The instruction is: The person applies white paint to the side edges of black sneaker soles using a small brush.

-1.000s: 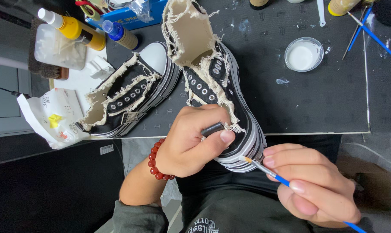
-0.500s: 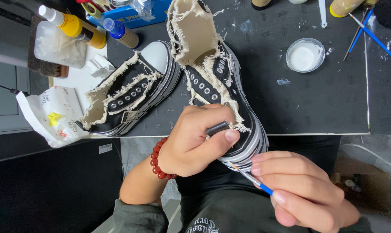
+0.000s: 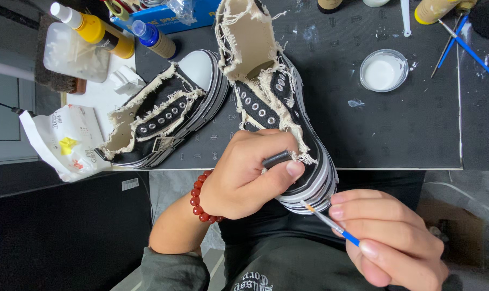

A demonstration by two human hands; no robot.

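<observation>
Left hand (image 3: 244, 172) clenched round the toe of the black frayed sneaker (image 3: 279, 102), which hangs over the table's (image 3: 395, 134) near edge, long axis running away toward the far edge. Right hand (image 3: 395, 242) pinches a fine brush (image 3: 325, 221), tip touching the striped sole just right of the left thumb. Second sneaker (image 3: 163, 116) lies left; white paint dish (image 3: 383, 70) far right, open mat between

Frayed black sneaker (image 3: 287, 118) toe-down; thin blue brush (image 3: 330, 223) touching sole.
</observation>
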